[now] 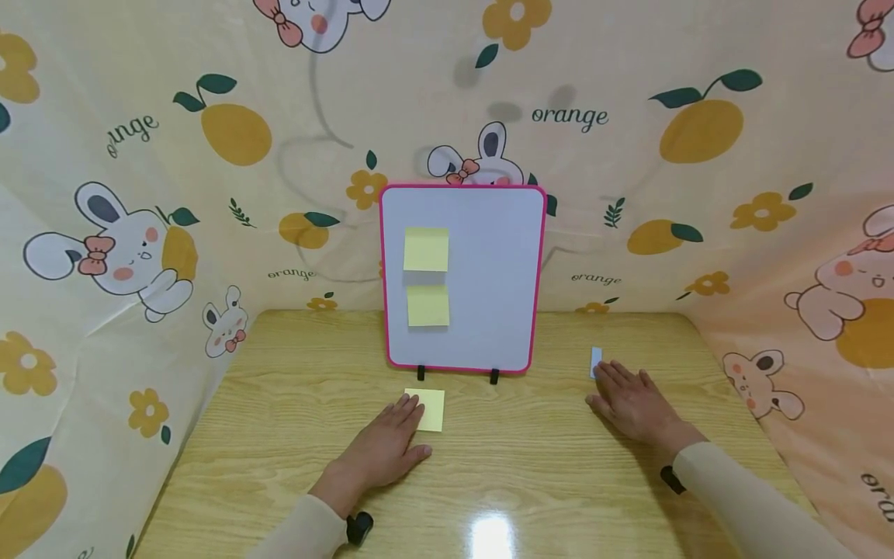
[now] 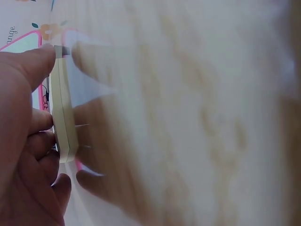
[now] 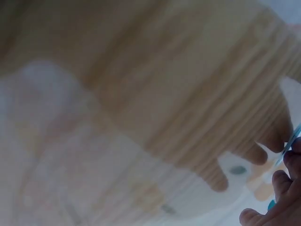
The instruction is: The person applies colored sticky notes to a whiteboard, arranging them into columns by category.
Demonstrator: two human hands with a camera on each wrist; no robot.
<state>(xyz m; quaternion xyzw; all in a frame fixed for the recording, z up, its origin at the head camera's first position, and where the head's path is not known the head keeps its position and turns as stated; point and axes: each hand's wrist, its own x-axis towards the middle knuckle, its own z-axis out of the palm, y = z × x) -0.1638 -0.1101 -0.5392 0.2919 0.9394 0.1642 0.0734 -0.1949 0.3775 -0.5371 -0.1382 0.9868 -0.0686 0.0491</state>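
Note:
My left hand (image 1: 377, 450) lies palm down on the table, its outstretched fingertips resting over the left side of a yellow sticky note pad (image 1: 434, 411). From the left wrist, the thick edge of that pad (image 2: 65, 113) shows beside the fingers. To the right, my right hand (image 1: 637, 404) is also flat, with fingertips at the near end of a small pale strip (image 1: 596, 357), whose kind is not clear. Between and beyond the hands stands a pink-framed whiteboard (image 1: 492, 272). It carries an upper yellow sticky note (image 1: 426, 250) and a lower yellow sticky note (image 1: 428, 306) on its left half.
Two black feet, a left foot (image 1: 421, 373) and a right foot (image 1: 494, 377), support the whiteboard on the glossy wood-grain table (image 1: 517, 458). Patterned cloth (image 1: 587, 155) with rabbits and oranges hangs behind and along both sides.

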